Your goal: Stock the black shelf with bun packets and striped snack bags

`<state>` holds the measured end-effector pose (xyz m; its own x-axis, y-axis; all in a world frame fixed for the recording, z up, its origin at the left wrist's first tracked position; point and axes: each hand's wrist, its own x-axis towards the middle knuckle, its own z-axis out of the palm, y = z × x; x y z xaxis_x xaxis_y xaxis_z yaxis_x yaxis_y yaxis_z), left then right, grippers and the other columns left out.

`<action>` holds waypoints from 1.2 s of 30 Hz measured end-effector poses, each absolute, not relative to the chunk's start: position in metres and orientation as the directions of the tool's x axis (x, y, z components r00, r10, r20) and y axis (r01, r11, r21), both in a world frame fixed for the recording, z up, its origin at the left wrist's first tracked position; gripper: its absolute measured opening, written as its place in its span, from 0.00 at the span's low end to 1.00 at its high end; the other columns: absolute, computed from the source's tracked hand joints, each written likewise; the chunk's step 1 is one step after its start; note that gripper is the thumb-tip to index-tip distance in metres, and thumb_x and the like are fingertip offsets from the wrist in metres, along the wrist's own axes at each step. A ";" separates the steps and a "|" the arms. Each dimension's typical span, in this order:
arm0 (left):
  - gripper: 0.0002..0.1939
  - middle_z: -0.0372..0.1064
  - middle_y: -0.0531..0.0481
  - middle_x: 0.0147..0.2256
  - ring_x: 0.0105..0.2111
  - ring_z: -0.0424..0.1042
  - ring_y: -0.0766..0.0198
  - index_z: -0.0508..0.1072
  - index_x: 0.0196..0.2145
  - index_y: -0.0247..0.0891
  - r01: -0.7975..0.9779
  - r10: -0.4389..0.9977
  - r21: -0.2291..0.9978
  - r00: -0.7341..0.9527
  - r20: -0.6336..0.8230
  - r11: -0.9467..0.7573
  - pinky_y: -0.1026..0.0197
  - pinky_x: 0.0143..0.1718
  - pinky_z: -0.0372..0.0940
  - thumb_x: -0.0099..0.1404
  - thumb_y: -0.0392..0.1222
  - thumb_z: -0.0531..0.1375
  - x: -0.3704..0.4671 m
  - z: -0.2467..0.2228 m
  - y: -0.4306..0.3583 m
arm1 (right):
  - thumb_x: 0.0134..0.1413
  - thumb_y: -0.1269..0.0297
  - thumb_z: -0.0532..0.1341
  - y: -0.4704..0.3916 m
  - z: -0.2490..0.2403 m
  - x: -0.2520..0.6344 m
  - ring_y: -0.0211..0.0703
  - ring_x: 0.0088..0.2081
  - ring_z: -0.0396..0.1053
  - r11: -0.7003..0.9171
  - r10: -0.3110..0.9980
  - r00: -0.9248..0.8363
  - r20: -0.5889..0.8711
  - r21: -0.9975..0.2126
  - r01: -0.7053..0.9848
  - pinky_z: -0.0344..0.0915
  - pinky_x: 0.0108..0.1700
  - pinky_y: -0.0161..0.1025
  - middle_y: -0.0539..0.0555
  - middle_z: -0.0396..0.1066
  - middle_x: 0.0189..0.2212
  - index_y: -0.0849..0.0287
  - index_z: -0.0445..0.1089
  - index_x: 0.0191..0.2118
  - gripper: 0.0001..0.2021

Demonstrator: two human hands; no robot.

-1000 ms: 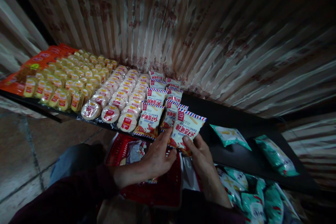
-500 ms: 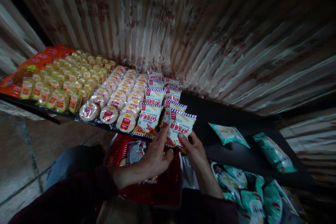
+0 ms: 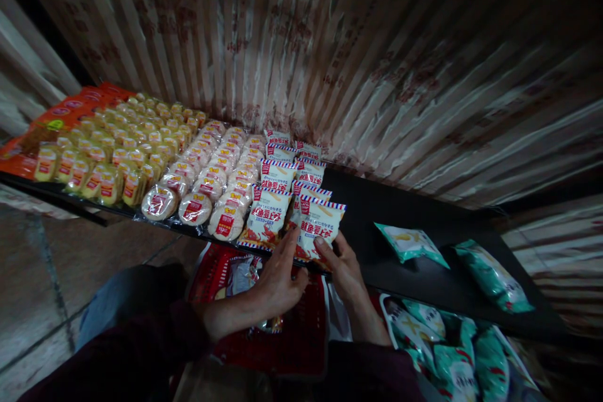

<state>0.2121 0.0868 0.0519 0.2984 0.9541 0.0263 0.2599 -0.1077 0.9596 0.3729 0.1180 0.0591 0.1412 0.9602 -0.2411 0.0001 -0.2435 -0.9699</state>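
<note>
Between my two hands is a white-and-orange snack bag (image 3: 321, 221) with red lettering, at the front of the right-hand row on the black shelf. My right hand (image 3: 346, 270) grips its right side, thumb on the front and fingers behind the edge. Along its lower left side press the fingers of my left hand (image 3: 276, 282), which hide that corner. A matching snack bag (image 3: 266, 217) leads the row just to the left, and more of the same kind lean behind both.
Round wrapped crackers (image 3: 226, 220), yellow-wrapped snacks (image 3: 110, 185) and orange bags (image 3: 70, 110) fill the left of the shelf (image 3: 362, 201). Two green bags (image 3: 412, 244) lie at the right. Below stand a red basket (image 3: 301, 345) and a white-rimmed bin of green bags (image 3: 455, 358).
Both hands and the front snack bag have shifted slightly left, closer to the bags behind it. The grip looks the same.
</note>
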 end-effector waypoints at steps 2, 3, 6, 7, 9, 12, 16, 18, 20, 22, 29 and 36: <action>0.40 0.41 0.37 0.68 0.68 0.43 0.53 0.43 0.68 0.32 0.268 0.953 0.957 0.302 0.028 -0.113 0.44 0.67 0.44 0.60 0.34 0.53 0.212 0.051 0.088 | 0.44 0.51 0.70 0.119 0.056 0.374 0.53 0.43 0.75 -0.235 0.963 0.141 -0.229 -0.972 0.025 0.70 0.47 0.49 0.54 0.78 0.43 0.52 0.69 0.54 0.29; 0.40 0.40 0.37 0.68 0.68 0.42 0.53 0.43 0.68 0.32 0.267 0.952 0.956 0.303 0.033 -0.119 0.45 0.67 0.44 0.60 0.34 0.53 0.213 0.050 0.088 | 0.45 0.51 0.69 0.119 0.055 0.375 0.53 0.43 0.75 -0.228 0.965 0.137 -0.221 -0.973 0.034 0.69 0.47 0.49 0.54 0.78 0.43 0.52 0.69 0.54 0.29; 0.41 0.40 0.37 0.68 0.68 0.42 0.54 0.42 0.68 0.32 0.261 0.952 0.957 0.304 0.046 -0.130 0.46 0.68 0.44 0.60 0.33 0.53 0.214 0.048 0.088 | 0.46 0.51 0.69 0.121 0.054 0.375 0.52 0.43 0.74 -0.204 0.973 0.118 -0.198 -0.978 0.043 0.69 0.48 0.49 0.53 0.78 0.42 0.51 0.69 0.54 0.27; 0.41 0.40 0.37 0.68 0.68 0.42 0.54 0.42 0.68 0.32 0.263 0.951 0.956 0.305 0.047 -0.132 0.46 0.68 0.44 0.60 0.33 0.53 0.214 0.048 0.088 | 0.47 0.50 0.68 0.122 0.053 0.374 0.52 0.43 0.74 -0.200 0.974 0.116 -0.194 -0.979 0.042 0.69 0.48 0.49 0.53 0.77 0.43 0.51 0.69 0.54 0.27; 0.41 0.38 0.37 0.69 0.68 0.40 0.54 0.41 0.68 0.32 0.270 0.951 0.954 0.305 0.046 -0.133 0.46 0.68 0.43 0.60 0.34 0.53 0.215 0.047 0.087 | 0.46 0.50 0.68 0.123 0.054 0.374 0.52 0.43 0.74 -0.195 0.975 0.119 -0.189 -0.980 0.046 0.68 0.48 0.49 0.54 0.77 0.44 0.52 0.68 0.54 0.28; 0.41 0.35 0.38 0.69 0.69 0.38 0.54 0.41 0.68 0.32 0.280 0.950 0.951 0.311 0.039 -0.131 0.46 0.68 0.43 0.61 0.34 0.53 0.216 0.047 0.085 | 0.45 0.49 0.69 0.124 0.054 0.373 0.54 0.45 0.73 -0.178 0.978 0.123 -0.167 -0.981 0.079 0.67 0.50 0.50 0.55 0.77 0.45 0.53 0.68 0.54 0.30; 0.41 0.34 0.40 0.69 0.69 0.37 0.55 0.41 0.69 0.34 0.290 0.953 0.951 0.303 0.017 -0.109 0.46 0.68 0.44 0.61 0.34 0.53 0.216 0.048 0.082 | 0.46 0.49 0.68 0.123 0.053 0.374 0.55 0.47 0.72 -0.155 0.984 0.109 -0.142 -0.981 0.115 0.67 0.50 0.51 0.57 0.75 0.47 0.55 0.65 0.57 0.32; 0.42 0.33 0.42 0.70 0.69 0.37 0.55 0.41 0.69 0.37 0.287 0.953 0.952 0.303 0.017 -0.108 0.45 0.67 0.44 0.61 0.34 0.54 0.216 0.048 0.081 | 0.48 0.49 0.67 0.123 0.052 0.374 0.56 0.48 0.71 -0.146 0.985 0.107 -0.133 -0.981 0.124 0.66 0.51 0.51 0.57 0.74 0.49 0.55 0.64 0.58 0.33; 0.42 0.31 0.43 0.70 0.69 0.35 0.54 0.41 0.69 0.39 0.295 0.950 0.948 0.313 0.018 -0.115 0.44 0.68 0.43 0.60 0.34 0.54 0.217 0.048 0.080 | 0.48 0.49 0.67 0.122 0.051 0.373 0.56 0.52 0.69 -0.118 0.988 0.114 -0.103 -0.984 0.134 0.64 0.54 0.51 0.58 0.72 0.52 0.54 0.62 0.60 0.34; 0.43 0.30 0.43 0.70 0.69 0.33 0.54 0.41 0.69 0.39 0.312 0.946 0.942 0.325 0.013 -0.120 0.44 0.67 0.43 0.60 0.34 0.55 0.217 0.047 0.080 | 0.48 0.49 0.67 0.122 0.050 0.372 0.56 0.55 0.67 -0.090 0.990 0.124 -0.072 -0.986 0.143 0.61 0.58 0.52 0.58 0.70 0.55 0.53 0.59 0.62 0.36; 0.42 0.30 0.42 0.70 0.69 0.33 0.54 0.42 0.68 0.39 0.306 0.944 0.943 0.330 0.027 -0.134 0.43 0.67 0.44 0.60 0.33 0.55 0.217 0.048 0.079 | 0.49 0.48 0.66 0.121 0.051 0.367 0.55 0.58 0.63 -0.073 0.986 0.158 -0.048 -0.985 0.157 0.57 0.61 0.51 0.57 0.68 0.57 0.54 0.59 0.63 0.37; 0.41 0.32 0.41 0.70 0.69 0.34 0.54 0.42 0.68 0.37 0.290 0.951 0.942 0.300 0.075 -0.166 0.43 0.68 0.41 0.60 0.32 0.54 0.214 0.052 0.084 | 0.51 0.47 0.64 0.120 0.053 0.360 0.54 0.57 0.65 -0.093 0.977 0.209 -0.049 -0.974 0.206 0.59 0.60 0.49 0.56 0.68 0.58 0.54 0.60 0.63 0.35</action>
<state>0.2142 0.0838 0.0521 0.2997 0.9510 0.0754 0.2901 -0.1661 0.9425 0.3604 0.1200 0.0535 0.2090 0.9767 -0.0491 0.2060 -0.0930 -0.9741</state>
